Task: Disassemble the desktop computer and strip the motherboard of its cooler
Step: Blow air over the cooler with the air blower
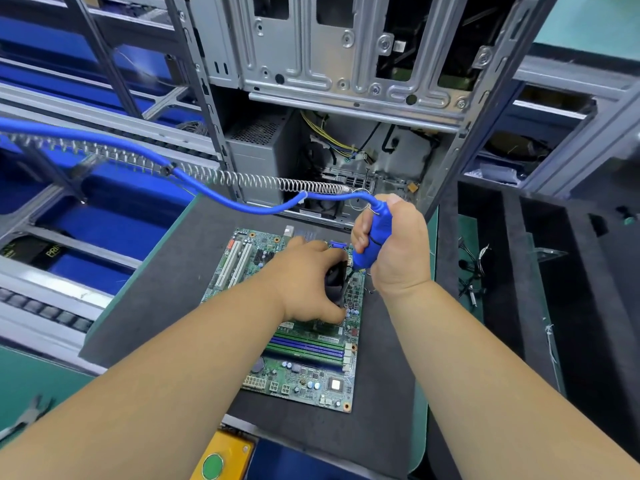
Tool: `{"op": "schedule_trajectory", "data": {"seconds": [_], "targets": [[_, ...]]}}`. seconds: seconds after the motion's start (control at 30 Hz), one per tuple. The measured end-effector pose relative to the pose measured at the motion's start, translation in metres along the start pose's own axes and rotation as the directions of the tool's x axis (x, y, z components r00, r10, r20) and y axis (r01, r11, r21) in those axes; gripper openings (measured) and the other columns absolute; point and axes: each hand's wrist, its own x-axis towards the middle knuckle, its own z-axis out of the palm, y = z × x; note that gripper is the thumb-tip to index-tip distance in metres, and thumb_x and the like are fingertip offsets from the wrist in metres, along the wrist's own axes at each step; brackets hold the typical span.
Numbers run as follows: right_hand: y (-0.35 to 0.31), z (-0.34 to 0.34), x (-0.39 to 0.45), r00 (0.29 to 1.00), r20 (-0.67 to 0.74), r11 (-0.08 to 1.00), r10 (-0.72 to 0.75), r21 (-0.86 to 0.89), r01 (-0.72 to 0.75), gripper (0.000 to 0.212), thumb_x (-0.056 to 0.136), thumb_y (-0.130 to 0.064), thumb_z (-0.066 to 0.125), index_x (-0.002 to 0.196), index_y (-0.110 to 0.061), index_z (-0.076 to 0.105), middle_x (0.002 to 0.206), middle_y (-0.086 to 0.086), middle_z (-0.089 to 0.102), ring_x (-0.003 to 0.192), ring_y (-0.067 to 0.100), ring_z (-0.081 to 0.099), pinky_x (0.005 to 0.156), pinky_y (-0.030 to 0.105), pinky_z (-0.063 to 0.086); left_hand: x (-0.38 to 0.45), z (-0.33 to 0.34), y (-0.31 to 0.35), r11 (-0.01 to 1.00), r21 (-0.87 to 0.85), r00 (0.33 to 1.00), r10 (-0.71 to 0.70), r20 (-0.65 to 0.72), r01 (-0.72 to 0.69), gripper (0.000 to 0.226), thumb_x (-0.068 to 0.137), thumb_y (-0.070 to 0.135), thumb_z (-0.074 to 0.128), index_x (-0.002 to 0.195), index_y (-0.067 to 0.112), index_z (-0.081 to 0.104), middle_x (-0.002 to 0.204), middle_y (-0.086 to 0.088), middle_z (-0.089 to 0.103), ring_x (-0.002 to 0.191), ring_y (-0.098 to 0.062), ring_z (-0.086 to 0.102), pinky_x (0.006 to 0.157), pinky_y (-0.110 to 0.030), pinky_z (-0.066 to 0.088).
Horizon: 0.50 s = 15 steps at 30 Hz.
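The motherboard [298, 341] lay flat on a dark grey mat [166, 289] on the bench [34, 372], and everything else is placed here against that board. On its middle sat the black cooler [335, 279], mostly hidden under the left hand [304, 282], whose fingers were curled over the cooler's top and near side, thumb down against the board's surface. Just to the right of the cooler, above the board's right edge, the right hand [391, 247] was wrapped in a fist round a blue powered screwdriver [375, 233] held upright, its dark tip reaching down at the cooler's right side; whether the tip sat in a screw could not be told. From the tool's top a blue hose [194, 188] and a coiled metal spring [242, 180] ran away to the left, high over the mat. Near the front of the board, green and blue memory slots [308, 346] ran across it, and two white expansion slots [235, 258] stood along its left rear part. Directly behind the board rose the opened grey computer case [346, 64], with yellow and black wires [332, 143] hanging inside. Far left of the board, at the bench's near edge, lay a pair of pliers [27, 415]. In front of the board, at the near edge, was a yellow box with a green button [213, 465].
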Motion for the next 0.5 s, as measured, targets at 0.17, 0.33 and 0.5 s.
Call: {"op": "schedule_trajectory", "data": {"seconds": [0.17,0.33,0.5], "targets": [[0.0003,0.0011,0.0002,0.999,0.034,0.999,0.041,-0.025,-0.041,0.047,0.077,-0.053,0.049,0.049,-0.015,0.051,0.046,0.002,0.047,0.043,0.018,0.041,0.047,0.027,0.035,-0.0045,0.0022,-0.0017,1.000,-0.030,1.000,-0.002,-0.025,0.002,0.081,0.053,0.063,0.072,0.125,0.032,0.048,0.086,0.015,0.037,0.090,-0.020,0.034,0.086,-0.040,0.046],[0.0000,-0.0008,0.0014,0.997,0.052,0.998,0.056,-0.040,-0.054,0.049,0.077,-0.056,0.048,0.049,-0.015,0.053,0.045,0.004,0.047,0.044,0.020,0.041,0.048,0.029,0.035,-0.0086,0.0017,-0.0019,0.999,-0.034,0.999,0.011,-0.041,-0.013,0.085,0.053,0.063,0.072,0.129,0.034,0.047,0.093,0.013,0.042,0.092,-0.020,0.035,0.086,-0.040,0.047],[0.0003,-0.0018,-0.0011,0.999,0.037,0.999,0.036,-0.017,-0.036,0.037,0.070,-0.042,0.049,0.052,-0.011,0.044,0.044,0.003,0.043,0.040,0.020,0.036,0.047,0.027,0.030,-0.0078,0.0037,0.0018,1.000,-0.019,1.000,-0.006,-0.024,0.005,0.073,0.053,0.062,0.071,0.117,0.033,0.049,0.092,0.011,0.045,0.090,-0.021,0.035,0.085,-0.039,0.047]]}}
